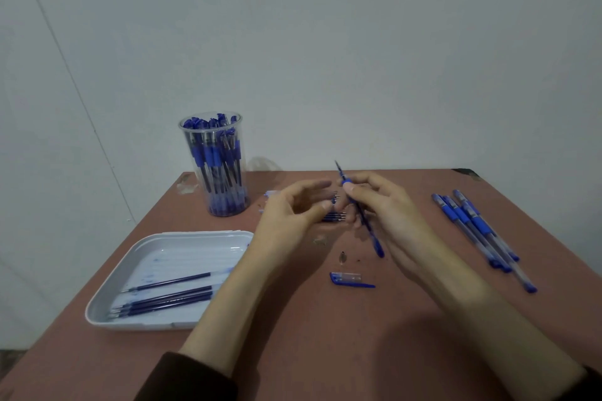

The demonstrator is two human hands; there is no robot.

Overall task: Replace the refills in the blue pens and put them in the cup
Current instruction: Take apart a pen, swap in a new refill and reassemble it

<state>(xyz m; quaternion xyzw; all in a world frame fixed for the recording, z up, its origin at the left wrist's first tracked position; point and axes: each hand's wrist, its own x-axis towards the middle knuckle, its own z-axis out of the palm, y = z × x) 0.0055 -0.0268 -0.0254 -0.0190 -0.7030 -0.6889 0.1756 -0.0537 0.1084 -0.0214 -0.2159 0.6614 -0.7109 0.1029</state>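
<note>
Bare table (293, 352) lies between tray (107, 299) and loose pens (479, 228); cup (216, 166) stands far-left.

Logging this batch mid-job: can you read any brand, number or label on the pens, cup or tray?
No text is legible in this view.
Loose pens at the right: pale barrel patches, too blurred to read.
Stored pens in the cup: print too small.
Held pen in the right hand: blurred.
Tray: only ink stains, no marking.
</note>
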